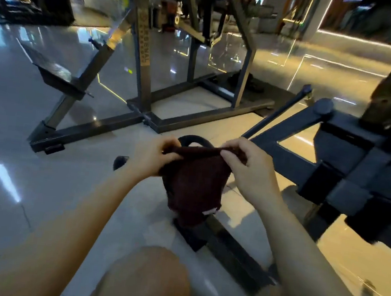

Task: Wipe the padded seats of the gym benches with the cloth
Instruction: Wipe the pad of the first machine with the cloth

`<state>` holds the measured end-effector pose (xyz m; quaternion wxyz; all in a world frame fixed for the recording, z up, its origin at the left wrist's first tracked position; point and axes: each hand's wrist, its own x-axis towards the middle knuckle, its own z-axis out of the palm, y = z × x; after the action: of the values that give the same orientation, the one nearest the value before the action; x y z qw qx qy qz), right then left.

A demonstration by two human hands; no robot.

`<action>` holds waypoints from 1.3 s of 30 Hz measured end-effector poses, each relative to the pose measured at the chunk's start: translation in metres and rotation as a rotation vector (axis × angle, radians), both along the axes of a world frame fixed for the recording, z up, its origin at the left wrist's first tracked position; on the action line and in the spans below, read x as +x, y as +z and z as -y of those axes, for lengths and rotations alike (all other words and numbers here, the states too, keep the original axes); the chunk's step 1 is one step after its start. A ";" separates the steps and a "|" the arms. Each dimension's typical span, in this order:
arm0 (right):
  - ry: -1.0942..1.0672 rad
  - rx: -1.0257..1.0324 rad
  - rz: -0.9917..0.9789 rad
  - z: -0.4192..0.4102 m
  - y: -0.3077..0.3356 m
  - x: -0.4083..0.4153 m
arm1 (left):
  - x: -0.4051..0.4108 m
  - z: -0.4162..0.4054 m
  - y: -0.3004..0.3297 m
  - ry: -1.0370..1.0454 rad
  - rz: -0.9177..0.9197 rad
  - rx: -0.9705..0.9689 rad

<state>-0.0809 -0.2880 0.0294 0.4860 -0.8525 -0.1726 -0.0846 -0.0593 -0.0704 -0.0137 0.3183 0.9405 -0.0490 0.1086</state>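
A dark maroon cloth (195, 186) hangs in front of me, held up by its top edge. My left hand (151, 154) pinches the cloth's upper left corner, and my right hand (247, 170) pinches its upper right corner. A dark padded gym bench (361, 170) reaches in from the right, its pad and frame seen at an angle and blurred. Behind the cloth, a black curved handle (191, 139) of the bench frame shows just above the hands.
A grey steel machine frame (144, 70) stands ahead on the glossy tiled floor (22, 129), with an angled footplate (50, 70) at the left. A dark floor bar (232, 250) runs below the cloth. My bare knee (146, 280) is at the bottom.
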 end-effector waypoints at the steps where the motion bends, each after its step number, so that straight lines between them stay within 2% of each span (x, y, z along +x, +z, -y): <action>1: -0.042 -0.021 0.021 0.014 0.008 -0.005 | -0.005 0.005 0.011 -0.043 -0.028 -0.002; 7: -0.270 -0.150 0.160 0.082 0.054 -0.041 | -0.037 0.058 0.064 -0.308 -0.227 -0.025; 10: -0.389 -0.190 0.222 0.105 0.067 -0.062 | -0.054 0.083 0.077 -0.412 -0.260 -0.033; 14: -0.409 -0.206 0.191 0.129 0.075 -0.090 | -0.073 0.106 0.081 -0.496 -0.321 0.017; 17: -0.434 -0.224 0.165 0.148 0.081 -0.108 | -0.083 0.113 0.081 -0.490 -0.261 0.051; 22: -0.530 -0.203 0.134 0.171 0.085 -0.127 | -0.096 0.124 0.091 -0.384 -0.062 -0.077; 29: -0.571 -0.274 0.131 0.189 0.092 -0.145 | -0.100 0.134 0.109 -0.450 0.028 0.071; 32: -0.635 -0.338 0.174 0.197 0.094 -0.137 | -0.095 0.143 0.113 -0.451 0.086 0.126; 35: -0.744 -0.372 0.233 0.212 0.091 -0.123 | -0.084 0.162 0.118 -0.419 0.193 0.100; 39: -0.885 -0.286 0.276 0.240 0.083 -0.089 | -0.050 0.198 0.116 -0.447 0.278 0.031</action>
<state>-0.1697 -0.5279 0.1127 0.2540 -0.8832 0.1338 -0.3708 -0.1092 -0.2688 0.1020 0.3100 0.8871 -0.3005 0.1630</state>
